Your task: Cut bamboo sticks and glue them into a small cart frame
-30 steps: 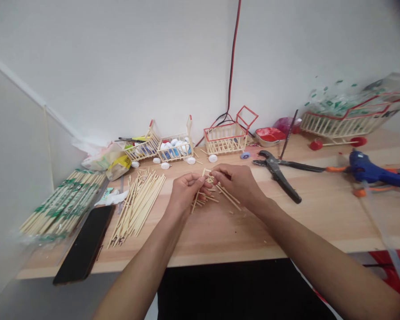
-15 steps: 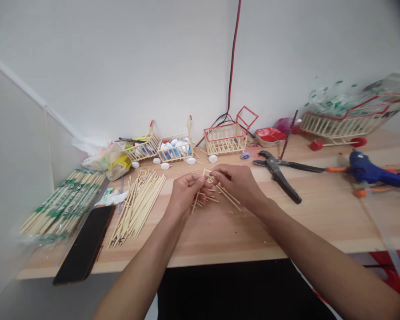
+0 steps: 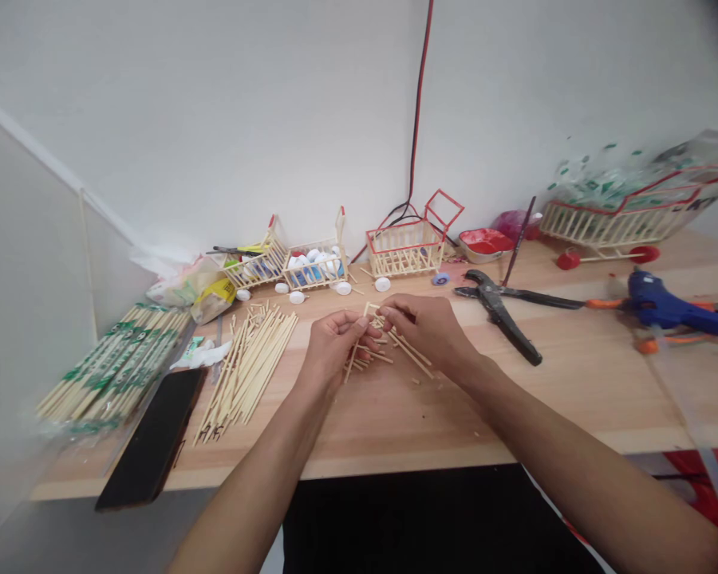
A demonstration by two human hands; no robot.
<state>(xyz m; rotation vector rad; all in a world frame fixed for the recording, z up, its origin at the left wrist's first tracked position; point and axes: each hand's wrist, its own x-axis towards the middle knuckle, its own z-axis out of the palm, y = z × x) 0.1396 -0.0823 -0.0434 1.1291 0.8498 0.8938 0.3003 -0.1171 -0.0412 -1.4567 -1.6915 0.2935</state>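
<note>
My left hand (image 3: 333, 344) and my right hand (image 3: 426, 327) meet over the middle of the wooden table (image 3: 544, 399). Both pinch short cut bamboo sticks (image 3: 376, 320) between thumb and fingertips. More short stick pieces (image 3: 395, 347) lie scattered on the wood just under and between the two hands. A loose pile of long bamboo sticks (image 3: 248, 368) lies to the left of my left hand.
Black pliers (image 3: 502, 315) and a blue glue gun (image 3: 670, 311) lie right. Small stick carts (image 3: 404, 247), one holding bottle caps (image 3: 311, 267), stand at the wall with a red paint dish (image 3: 483, 243). Packaged chopsticks (image 3: 111, 371) and a phone (image 3: 152, 438) lie left.
</note>
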